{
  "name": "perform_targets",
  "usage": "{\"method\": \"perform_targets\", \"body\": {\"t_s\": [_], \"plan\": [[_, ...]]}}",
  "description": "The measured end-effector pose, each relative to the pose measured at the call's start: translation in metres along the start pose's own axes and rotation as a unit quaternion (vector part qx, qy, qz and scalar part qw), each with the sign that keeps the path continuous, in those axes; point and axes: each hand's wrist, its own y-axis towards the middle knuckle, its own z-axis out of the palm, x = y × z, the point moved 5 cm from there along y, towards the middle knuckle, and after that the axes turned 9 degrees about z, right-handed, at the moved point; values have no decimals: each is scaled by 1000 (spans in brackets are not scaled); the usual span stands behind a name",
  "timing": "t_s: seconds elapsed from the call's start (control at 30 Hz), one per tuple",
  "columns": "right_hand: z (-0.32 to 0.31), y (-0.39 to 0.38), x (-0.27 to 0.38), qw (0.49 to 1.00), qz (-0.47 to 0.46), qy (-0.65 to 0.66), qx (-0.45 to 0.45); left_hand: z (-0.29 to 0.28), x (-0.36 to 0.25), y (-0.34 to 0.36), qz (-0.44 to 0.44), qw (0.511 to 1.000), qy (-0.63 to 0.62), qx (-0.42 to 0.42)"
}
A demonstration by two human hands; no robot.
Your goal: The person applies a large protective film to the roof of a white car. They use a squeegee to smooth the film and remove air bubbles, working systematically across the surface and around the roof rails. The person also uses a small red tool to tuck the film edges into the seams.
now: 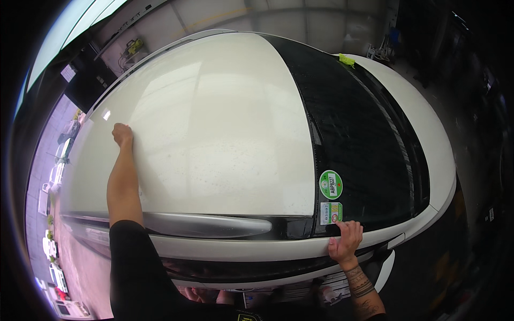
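Reaches over a white car roof (235,123) that fills the middle of the view, with both hands well apart. Extends the left hand (122,133) far over the rear part of the roof, curled into a loose fist; cannot tell whether touching the paint or just above it, nor whether closed on anything. Rests the right hand (347,243) ahead of the roof on the near side, on the white side frame (308,247), with fingers bent toward the dark windshield (369,144) and fingertips just beside a rectangular sticker (331,213). Seen slightly farther from that hand, also close ahead of the roof: a round green sticker (331,184) on the glass. Seen along the roof's near edge, beneath the outstretched left arm: a silver roof rail (214,225). Spotted ahead of the roof on the far side, at the windshield's edge: a crumpled yellow-green cloth (347,60). Seen farther ahead of the roof, past the glass: a white hood (436,139). Dotted on the roof between the hands: small droplets or specks.
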Motion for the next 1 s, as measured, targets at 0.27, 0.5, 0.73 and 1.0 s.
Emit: {"method": "perform_targets", "body": {"t_s": [0.27,0.5,0.73,1.0], "plan": [[-10,-3,-8,999,-10,-54,-1,6,-395,-116,160,953,-226,123],[-18,-2,-10,999,2,-45,10,-7,-297,-96,77,974,-178,116],[-11,1,-2,1000,8,-22,-7,-23,-101,-69,-27,999,-16,37],[-14,0,-12,999,5,-38,14,-14,-450,-172,244,919,-257,170]]}}
